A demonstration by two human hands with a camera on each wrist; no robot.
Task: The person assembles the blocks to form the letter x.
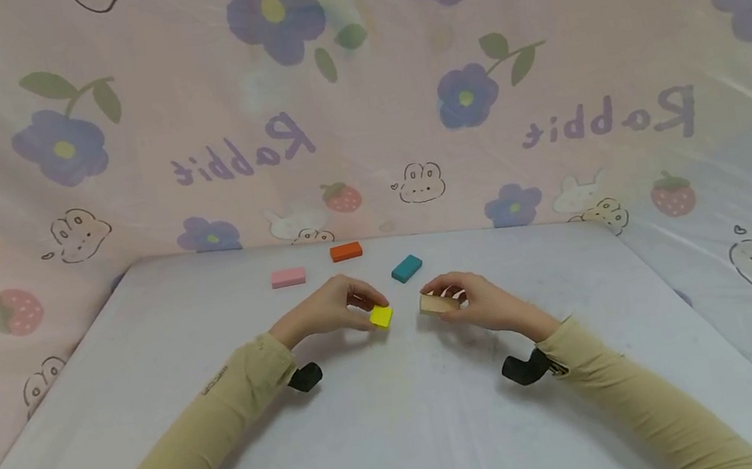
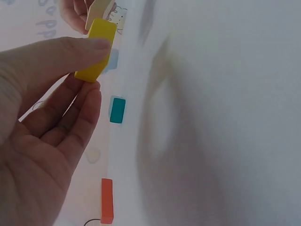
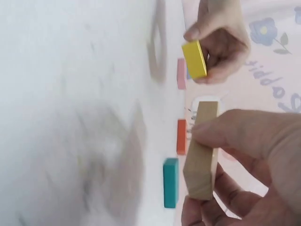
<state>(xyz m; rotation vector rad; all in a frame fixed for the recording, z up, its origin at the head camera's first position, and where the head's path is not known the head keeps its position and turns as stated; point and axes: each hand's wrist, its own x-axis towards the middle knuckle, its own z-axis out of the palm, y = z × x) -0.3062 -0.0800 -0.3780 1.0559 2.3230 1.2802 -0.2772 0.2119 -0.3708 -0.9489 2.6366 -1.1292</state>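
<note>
Yellow block [image 1: 382, 317] pinched at fingertips [image 2: 92, 99] of left hand [image 1: 327, 309]; wooden block [image 3: 200, 165], right hand [image 1: 484, 302].

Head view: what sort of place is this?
Likely a makeshift, screened-off workspace: rabbit-and-flower sheeting borders three sides of a white table, where the left hand holds a yellow block.

We log muted, diffuse light; broad, soft-edged shadows [image 2: 188, 188] on white tabletop [image 1: 409, 442]; wrist views slightly soft, hazy.

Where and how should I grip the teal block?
Probably pinch the teal block by its long sides, mid-length, from above: it lies flat and slanted, apart from other blocks. The right hand should first release the wooden block.
</note>
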